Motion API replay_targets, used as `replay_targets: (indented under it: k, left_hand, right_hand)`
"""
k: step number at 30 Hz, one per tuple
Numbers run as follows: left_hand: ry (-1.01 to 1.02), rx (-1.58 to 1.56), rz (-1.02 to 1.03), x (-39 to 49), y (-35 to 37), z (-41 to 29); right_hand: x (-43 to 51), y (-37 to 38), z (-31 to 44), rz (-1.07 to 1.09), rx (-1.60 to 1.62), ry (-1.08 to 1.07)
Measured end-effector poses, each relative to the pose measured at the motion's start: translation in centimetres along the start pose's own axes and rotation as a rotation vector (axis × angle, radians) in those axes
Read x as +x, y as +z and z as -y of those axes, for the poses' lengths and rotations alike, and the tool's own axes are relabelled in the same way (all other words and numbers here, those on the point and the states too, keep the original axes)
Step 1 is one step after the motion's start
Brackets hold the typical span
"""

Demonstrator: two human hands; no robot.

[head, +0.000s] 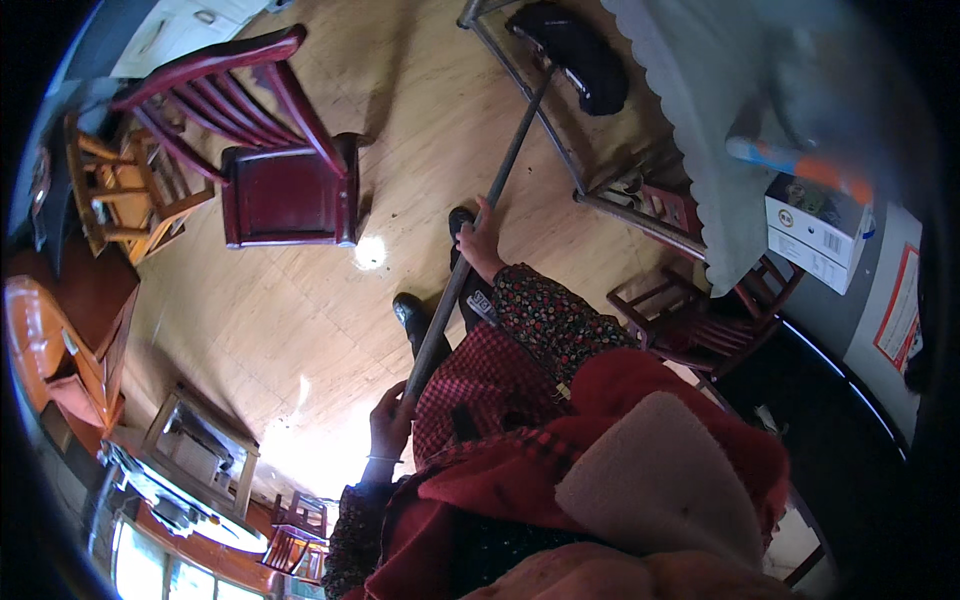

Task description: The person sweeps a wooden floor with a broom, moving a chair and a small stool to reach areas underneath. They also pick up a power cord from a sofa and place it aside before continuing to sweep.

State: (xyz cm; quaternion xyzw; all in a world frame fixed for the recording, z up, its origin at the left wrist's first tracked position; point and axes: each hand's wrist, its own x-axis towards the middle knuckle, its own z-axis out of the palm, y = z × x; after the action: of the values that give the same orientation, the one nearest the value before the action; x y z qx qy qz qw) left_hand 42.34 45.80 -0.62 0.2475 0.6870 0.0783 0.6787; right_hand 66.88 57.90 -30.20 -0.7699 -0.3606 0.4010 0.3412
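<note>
A long dark pole (510, 161) slants across the middle of the view. My right hand (481, 244) grips it partway down, one finger lying extended along the shaft. Nearer my body, my left hand (391, 424) is closed around the upper end. The far end meets a black, fuzzy-looking head (581, 56), lying on the floor by the metal rails of a table frame (551, 142); whether it is a mop or a broom head, I cannot tell. Both my shoes are on the tiled floor (300, 300), close to the pole.
A dark red wooden chair (289, 195) stands at left, with a lighter wooden chair (124, 191) behind it. At right are a cloth-covered table (720, 150), a white box (810, 232) and another dark red chair (705, 322). A framed wooden piece (199, 450) stands lower left.
</note>
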Motion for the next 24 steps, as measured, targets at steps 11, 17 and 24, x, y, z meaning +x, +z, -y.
replay_targets:
  k: [11,17,24]
  left_hand:
    - [0.146,-0.089,0.236,15.2,14.5,-10.3]
    - [0.176,0.061,0.28,15.3,14.4,-10.1]
    - [0.338,0.509,0.174,10.4,2.0,-10.6]
  right_hand:
    - [22.7,-14.3,-1.4,-0.188,-0.018,0.314]
    - [19.6,-17.4,-4.8,-0.144,0.54,0.734]
    - [9.1,-9.3,2.0,-0.144,0.765,0.599]
